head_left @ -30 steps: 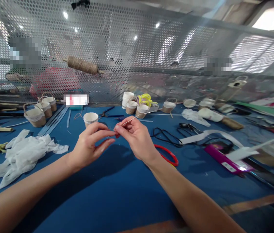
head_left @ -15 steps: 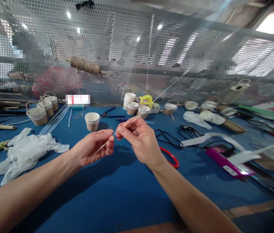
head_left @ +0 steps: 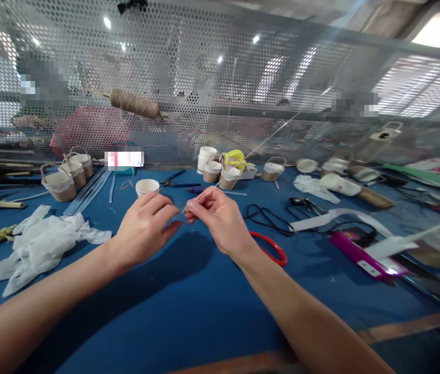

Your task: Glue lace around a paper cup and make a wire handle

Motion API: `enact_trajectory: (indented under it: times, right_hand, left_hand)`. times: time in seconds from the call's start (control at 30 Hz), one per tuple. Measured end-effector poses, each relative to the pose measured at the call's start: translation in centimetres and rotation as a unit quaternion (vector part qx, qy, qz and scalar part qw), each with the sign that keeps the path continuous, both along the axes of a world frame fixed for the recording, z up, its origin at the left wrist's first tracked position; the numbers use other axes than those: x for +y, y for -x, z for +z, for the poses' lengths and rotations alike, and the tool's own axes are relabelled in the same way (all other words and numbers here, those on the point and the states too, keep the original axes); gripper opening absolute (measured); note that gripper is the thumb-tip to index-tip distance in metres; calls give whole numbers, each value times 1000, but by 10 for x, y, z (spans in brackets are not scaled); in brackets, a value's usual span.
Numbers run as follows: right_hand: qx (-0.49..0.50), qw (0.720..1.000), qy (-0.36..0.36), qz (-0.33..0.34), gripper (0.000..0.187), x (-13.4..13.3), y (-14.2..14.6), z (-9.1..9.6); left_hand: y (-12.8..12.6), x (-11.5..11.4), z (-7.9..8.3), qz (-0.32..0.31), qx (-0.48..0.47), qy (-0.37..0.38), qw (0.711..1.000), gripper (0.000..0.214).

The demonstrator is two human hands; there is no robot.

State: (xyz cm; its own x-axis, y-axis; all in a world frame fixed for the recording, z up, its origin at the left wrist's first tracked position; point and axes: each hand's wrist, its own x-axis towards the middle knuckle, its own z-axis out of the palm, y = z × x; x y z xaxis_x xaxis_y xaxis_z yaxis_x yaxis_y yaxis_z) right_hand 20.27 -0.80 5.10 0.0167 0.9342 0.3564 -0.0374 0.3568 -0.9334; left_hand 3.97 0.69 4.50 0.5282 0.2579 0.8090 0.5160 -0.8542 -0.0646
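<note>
My right hand (head_left: 222, 221) is closed in a pinch over the middle of the blue table. Between its thumb and fingers runs a thin, shiny strand (head_left: 205, 196), whose exact kind I cannot make out. My left hand (head_left: 144, 228) is just to the left, back side up, with thumb and fingers apart and nothing visible in its grasp. A small bit of the strand shows between the two hands. Partly hidden behind my left hand stands a small white-lined cup (head_left: 147, 186).
Crumpled white fabric (head_left: 46, 244) lies left. Little handled buckets (head_left: 59, 186) and pliers (head_left: 176, 182) stand or lie at the back. A red ring (head_left: 276, 248), black cord (head_left: 264, 221) and purple device (head_left: 363, 254) lie right. A perforated metal screen (head_left: 188, 67) rises behind, bearing a twine spool (head_left: 134, 103).
My left hand has let go of the strand and turned over, back side up, its fingers now apart. The right hand keeps its pinch in nearly the same place.
</note>
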Motion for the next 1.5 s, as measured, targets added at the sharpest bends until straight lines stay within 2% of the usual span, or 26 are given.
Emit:
enact_trajectory:
  times: [0.13, 0.2, 0.23, 0.27, 0.3, 0.37, 0.4, 0.43, 0.47, 0.5, 0.53, 0.57, 0.63, 0.67, 0.7, 0.77, 0.87, 1.03, 1.17, 1.27, 1.3, 1.33, 1.37, 1.43, 1.47, 1.5]
  right_hand:
    - [-42, 999, -15, 0, 21, -3, 0, 1]
    - [-54, 998, -26, 3, 20, -6, 1, 4]
    - [-55, 998, -31, 6, 20, -7, 1, 5]
    - [-53, 998, -34, 12, 20, -9, 1, 7]
    - [-49, 998, -35, 20, 19, -10, 1, 8]
    - [-30, 998, -29, 41, 19, -11, 1, 10]
    - [-16, 998, -23, 51, 19, -11, 1, 10]
    - [-4, 998, -16, 58, 19, -10, 1, 9]
    - [4, 998, -9, 61, 19, -8, 1, 8]
    - [8, 998, -2, 57, 20, -7, 1, 7]
    - [6, 999, 3, 47, 20, -5, 1, 5]
    - [3, 999, 7, 33, 20, -3, 1, 3]
    - [-3, 1000, 9, 2, 21, 0, 1, 0]
    - [-6, 1000, 10, -11, 20, 1, 1, -1]
    - [-9, 1000, 10, -21, 20, 2, 1, -2]
    - [-9, 999, 10, -36, 19, 2, 2, -3]
    - [5, 999, 15, -44, 20, 1, 2, -2]
    - [16, 999, 22, -33, 22, 0, 2, -3]
    - [32, 999, 15, -25, 24, 0, 3, -3]
    - [46, 999, 4, -28, 23, 0, 4, -4]
    - [46, 998, 0, -30, 23, 0, 4, -4]
    - [43, 999, -5, -32, 22, -1, 5, -3]
    - [39, 999, -11, -32, 21, -1, 5, -3]
    - [25, 999, -21, -33, 20, -2, 5, -2]
    - [16, 999, -26, -33, 19, -2, 5, -1]
    - [7, 999, -28, -34, 19, -2, 4, -1]
  left_hand:
    - [-3, -3, 0, -2, -2, 94, 996, 12]
    - [0, -4, 5, -18, -33, 217, 976, 12]
    - [1, -4, 8, -35, -59, 304, 950, 10]
    - [3, -3, 11, -62, -90, 407, 907, 8]
    - [5, -2, 13, -98, -121, 515, 843, 8]
    - [7, 0, 16, -187, -167, 703, 666, 12]
    - [7, 2, 16, -222, -181, 760, 583, 15]
    - [7, 3, 15, -244, -190, 792, 526, 17]
    - [7, 5, 13, -250, -196, 800, 509, 18]
    - [6, 6, 11, -242, -198, 784, 537, 18]
    - [6, 7, 9, -218, -195, 742, 603, 16]
    - [6, 7, 7, -182, -184, 672, 694, 14]
    - [5, 5, 5, -102, -136, 452, 876, 7]
    - [5, 3, 4, -75, -97, 326, 937, 6]
    - [5, 1, 4, -61, -51, 212, 974, 10]
    - [4, -2, 4, -52, 46, 56, 996, 18]
    - [2, -6, 4, -36, 141, -16, 989, 22]
    - [2, -4, 0, -37, 137, -28, 989, 25]
    - [2, -3, -5, -49, 37, 18, 998, 21]
    - [-1, -5, -6, -60, -103, 141, 983, 13]
    - [-3, -5, -5, -65, -158, 216, 961, 9]
    - [-4, -5, -4, -74, -215, 307, 924, 6]
    - [-6, -5, -4, -89, -270, 406, 869, 5]
    - [-7, -2, -3, -131, -342, 597, 714, 9]
    - [-7, 0, -2, -153, -356, 669, 634, 11]
    - [-6, 2, -2, -171, -359, 720, 569, 13]
